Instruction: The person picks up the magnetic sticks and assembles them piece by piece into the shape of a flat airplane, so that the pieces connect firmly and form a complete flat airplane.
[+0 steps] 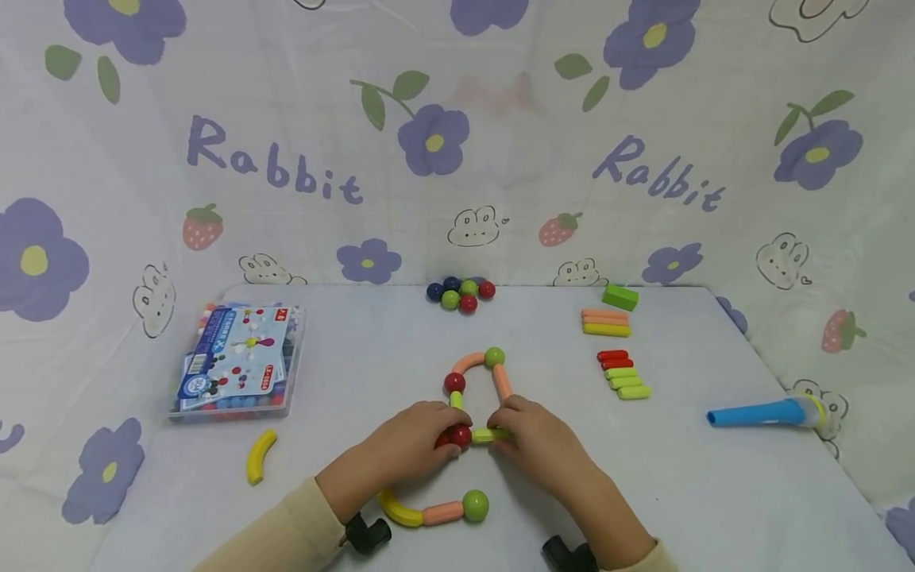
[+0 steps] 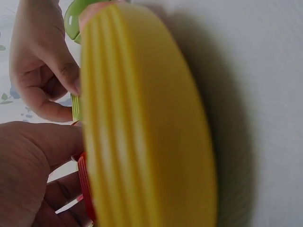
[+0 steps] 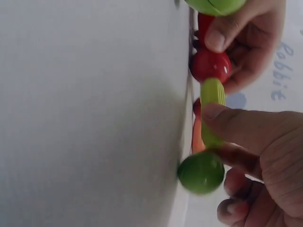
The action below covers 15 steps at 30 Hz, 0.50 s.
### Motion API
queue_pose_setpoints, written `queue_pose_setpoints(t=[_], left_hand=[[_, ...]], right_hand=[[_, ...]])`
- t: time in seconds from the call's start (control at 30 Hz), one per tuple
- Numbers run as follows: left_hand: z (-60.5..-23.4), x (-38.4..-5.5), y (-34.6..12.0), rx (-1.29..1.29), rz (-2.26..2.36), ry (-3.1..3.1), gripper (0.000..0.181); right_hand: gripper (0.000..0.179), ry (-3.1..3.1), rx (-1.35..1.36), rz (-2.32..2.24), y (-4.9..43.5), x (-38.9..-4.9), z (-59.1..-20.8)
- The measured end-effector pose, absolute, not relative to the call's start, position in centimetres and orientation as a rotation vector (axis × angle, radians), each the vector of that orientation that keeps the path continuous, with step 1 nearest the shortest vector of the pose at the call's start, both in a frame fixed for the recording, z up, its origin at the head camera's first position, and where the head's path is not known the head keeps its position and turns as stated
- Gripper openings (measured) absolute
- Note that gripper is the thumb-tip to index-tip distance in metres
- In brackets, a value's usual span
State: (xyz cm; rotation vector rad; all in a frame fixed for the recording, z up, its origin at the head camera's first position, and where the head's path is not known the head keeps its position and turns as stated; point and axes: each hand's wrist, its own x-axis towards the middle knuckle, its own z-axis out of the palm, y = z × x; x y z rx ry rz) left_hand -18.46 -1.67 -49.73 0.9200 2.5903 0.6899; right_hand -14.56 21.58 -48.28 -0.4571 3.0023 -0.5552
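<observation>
On the white table lies a chain of toy balls and sticks. My left hand [image 1: 418, 437] grips a red ball [image 1: 460, 437] where a red stick [image 2: 85, 184] meets it. The thumb and fingers of my right hand [image 1: 532, 441] pinch a yellow-green stick [image 3: 212, 94] whose one end sits against that red ball. A green ball [image 3: 201, 172] shows at the stick's other end, beside my right fingers. Beyond the hands the chain curves through another red ball [image 1: 454, 383], pink sticks [image 1: 503, 382] and a green ball [image 1: 494, 357]. A curved yellow stick [image 2: 142, 118] fills much of the left wrist view.
Nearer me, a pink stick [image 1: 443, 513] links the yellow curve to a green ball [image 1: 475, 505]. A clear box [image 1: 289, 397] and a loose yellow curve [image 1: 260, 457] lie left. Loose balls [image 1: 468, 304] sit behind; sticks [image 1: 625, 381], a green block [image 1: 620, 297] and a blue tapered object [image 1: 758, 413] lie right.
</observation>
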Motion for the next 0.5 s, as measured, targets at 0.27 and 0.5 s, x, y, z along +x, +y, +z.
queue_pose_setpoints(t=[0.27, 0.5], left_hand=[[-49.4, -18.3, -0.7, 0.852, 0.604, 2.601, 0.039], [-49.4, -18.5, 0.5, 0.750, 0.580, 2.620, 0.033]], right_hand=[[0.041, 3.008, -0.263, -0.566, 23.8, -14.7, -48.6], [0.045, 2.886, -0.181, -0.639, 24.4, -15.1, -48.9]])
